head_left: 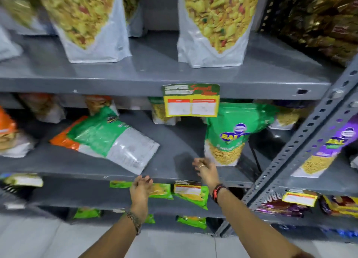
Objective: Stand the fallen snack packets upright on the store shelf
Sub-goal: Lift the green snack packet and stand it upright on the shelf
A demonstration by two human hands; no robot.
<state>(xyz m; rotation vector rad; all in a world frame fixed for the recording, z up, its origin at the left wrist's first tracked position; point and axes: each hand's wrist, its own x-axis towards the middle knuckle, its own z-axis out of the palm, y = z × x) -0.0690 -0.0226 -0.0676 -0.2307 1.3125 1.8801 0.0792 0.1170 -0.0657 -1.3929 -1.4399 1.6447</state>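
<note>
A green and white snack packet (114, 139) lies flat on its back on the grey middle shelf (174, 141), partly over an orange packet (64, 139) beneath it. To the right a green packet (232, 135) of yellow snack stands upright on the same shelf. My right hand (205, 168) is open at the lower left corner of the standing packet, holding nothing. My left hand (140, 188) hovers open just below the shelf's front edge, near the fallen packet's bottom corner, apart from it.
Big clear-fronted snack bags (215, 25) stand on the upper shelf. A yellow price tag (190, 100) hangs from that shelf's edge. A perforated grey upright (302, 139) slants across the right, with a purple packet (329, 147) beyond. Small green packets (191, 194) fill lower shelves.
</note>
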